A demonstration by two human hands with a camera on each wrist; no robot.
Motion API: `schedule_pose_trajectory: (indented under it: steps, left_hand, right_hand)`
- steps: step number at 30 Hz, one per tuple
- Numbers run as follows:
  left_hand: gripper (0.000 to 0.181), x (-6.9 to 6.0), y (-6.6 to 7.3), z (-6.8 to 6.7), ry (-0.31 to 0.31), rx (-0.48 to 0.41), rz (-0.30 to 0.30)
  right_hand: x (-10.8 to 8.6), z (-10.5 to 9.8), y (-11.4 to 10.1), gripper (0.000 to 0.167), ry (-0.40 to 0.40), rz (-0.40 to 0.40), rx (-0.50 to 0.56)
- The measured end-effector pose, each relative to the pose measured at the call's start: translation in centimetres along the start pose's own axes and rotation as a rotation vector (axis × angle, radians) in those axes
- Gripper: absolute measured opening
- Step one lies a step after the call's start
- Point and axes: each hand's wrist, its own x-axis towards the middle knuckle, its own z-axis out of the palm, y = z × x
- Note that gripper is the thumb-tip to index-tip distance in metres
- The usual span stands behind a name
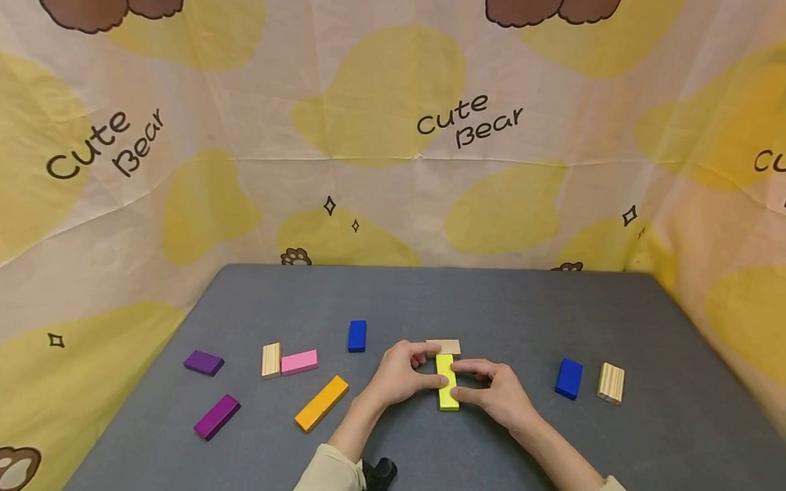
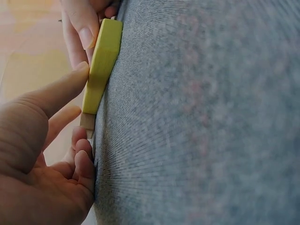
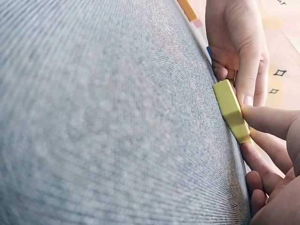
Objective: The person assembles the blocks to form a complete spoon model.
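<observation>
A long yellow block [image 1: 446, 383] [image 2: 103, 61] [image 3: 229, 105] lies lengthwise on the grey table, its far end against or very near a plain wood block [image 1: 449, 346] [image 2: 87, 121] set crosswise. My left hand [image 1: 401, 373] [image 2: 35, 145] [image 3: 241, 42] touches the yellow block's left side with its thumb, while its index finger reaches to the wood block's left part. On the opposite side, my right hand [image 1: 500, 396] [image 2: 83, 23] [image 3: 276, 154] has thumb and index finger spread along the yellow block's right side. Neither hand wraps round the block.
Left of the hands lie purple blocks [image 1: 204, 363] [image 1: 217, 417], a wood block [image 1: 270, 361] against a pink block [image 1: 299, 362], an orange block [image 1: 321, 403] and a blue block [image 1: 358, 336]. On the right are another blue block [image 1: 569, 378] and a wood block [image 1: 611, 383].
</observation>
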Motion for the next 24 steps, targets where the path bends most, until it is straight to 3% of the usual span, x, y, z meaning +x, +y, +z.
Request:
schedule_pose_trajectory:
  steps: [24]
  left_hand:
    - [0.050,-0.34,-0.16,0.02,0.011,0.014,-0.017]
  right_hand:
    - [-0.29,0.26,0.12,0.035,0.012,-0.013,0.014]
